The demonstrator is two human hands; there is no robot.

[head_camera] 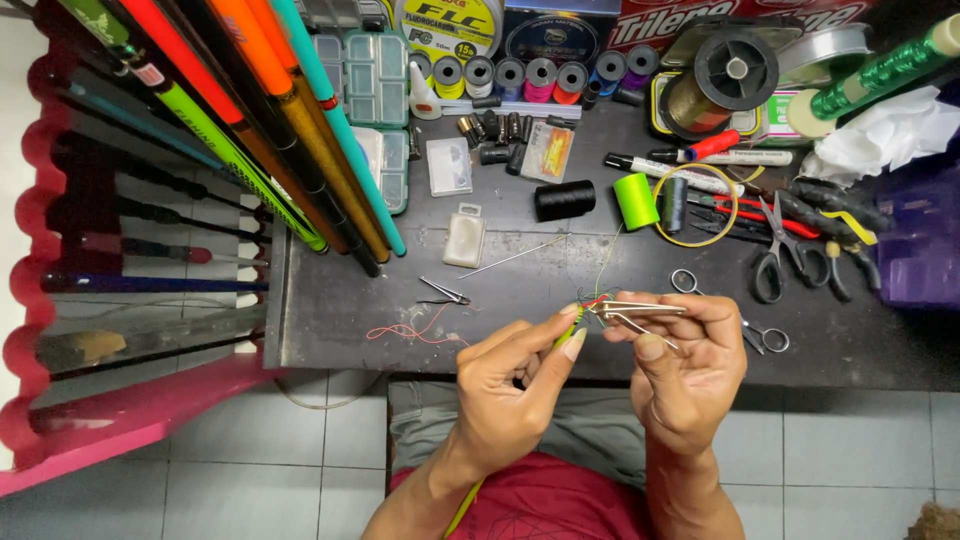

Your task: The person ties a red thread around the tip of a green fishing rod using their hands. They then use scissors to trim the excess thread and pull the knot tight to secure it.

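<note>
My left hand (515, 385) pinches the tip of a thin yellow-green rod (566, 328) between thumb and fingers; the rod runs down past my wrist. My right hand (685, 365) grips a metal wire rod guide (640, 312) pressed against that tip. Red and green thread (596, 300) is wound where the two meet. A neon green strand rises from there to a neon green thread spool (636, 200) on the dark workbench (330, 330).
Loose red thread (410, 332), small tweezers (443, 293), a long needle (515, 256) and a black spool (564, 200) lie on the bench. Scissors (772, 262), small scissors (755, 330), pliers and markers sit right. Coloured rod blanks (250, 130) lean at left. Thread spools line the back.
</note>
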